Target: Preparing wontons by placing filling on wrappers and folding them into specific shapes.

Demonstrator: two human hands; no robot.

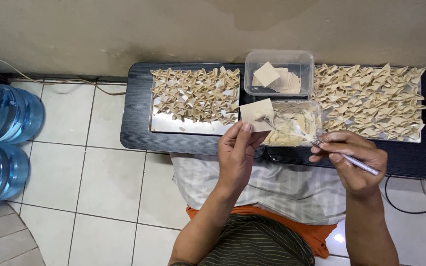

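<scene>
Seen from the head camera, a seated person works over a low dark table (139, 133) set against a wall. The left hand (236, 152) is raised with its fingers pinching the lower edge of a square dumpling wrapper (256, 114), held flat and tilted toward the camera. The right hand (353, 160) is closed around the handle of a metal spoon (297, 129), whose bowl reaches into a clear tub of pale filling (292, 129) just right of the wrapper. Behind it, a second clear tub (278, 73) holds a stack of unused wrappers. A metal tray of folded dumplings (195, 96) lies to the left, and a fuller tray of dumplings (371, 103) to the right. Two blue water jugs (1, 143) stand on the tiled floor at far left.

The wrapper is gripped only at one edge, so it could sag or tear once filling lands on it. Both forearms rise from the lap, the left wrist bent upward, the right angled inward.
</scene>
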